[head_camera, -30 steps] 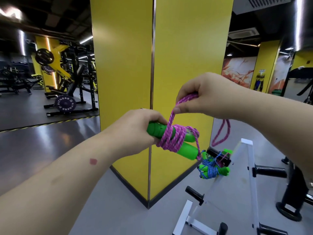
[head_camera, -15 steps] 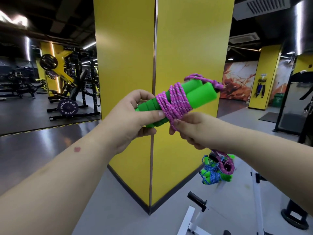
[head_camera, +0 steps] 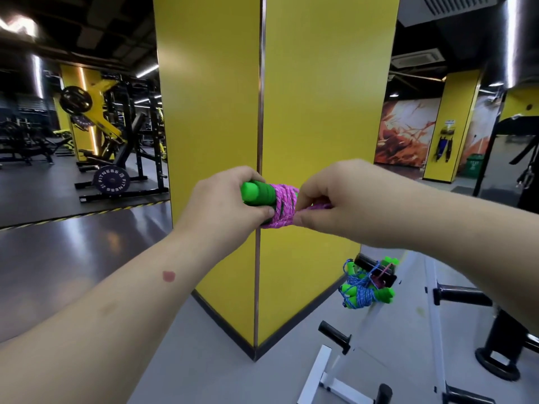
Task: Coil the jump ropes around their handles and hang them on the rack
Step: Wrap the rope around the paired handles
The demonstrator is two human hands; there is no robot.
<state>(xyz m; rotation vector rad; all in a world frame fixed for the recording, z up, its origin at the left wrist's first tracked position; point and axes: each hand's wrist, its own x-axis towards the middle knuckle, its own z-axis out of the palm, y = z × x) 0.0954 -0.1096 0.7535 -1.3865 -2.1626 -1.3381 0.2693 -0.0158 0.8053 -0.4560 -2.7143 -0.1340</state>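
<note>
I hold a pink jump rope [head_camera: 282, 207] coiled around its two green foam handles [head_camera: 256, 193] at chest height in front of a yellow pillar. My left hand [head_camera: 226, 199] grips the handle ends. My right hand [head_camera: 329, 196] pinches the pink rope end against the coil; the far handle ends are hidden behind it. Lower right, a blue rope bundle with green handles [head_camera: 366, 291] hangs on a black peg [head_camera: 376, 269] of the white rack [head_camera: 433, 316].
The yellow pillar [head_camera: 306, 112] stands directly ahead, its corner facing me. The rack carries more black pegs [head_camera: 335, 335] low down at right. A black stand base [head_camera: 495, 363] sits at far right. Weight machines [head_camera: 113, 158] fill the left background across a grey floor.
The bundle swung from tilted down to tilted up, then level. My right hand wound the loose pink rope from above, under, and now presses its end against the coil.
</note>
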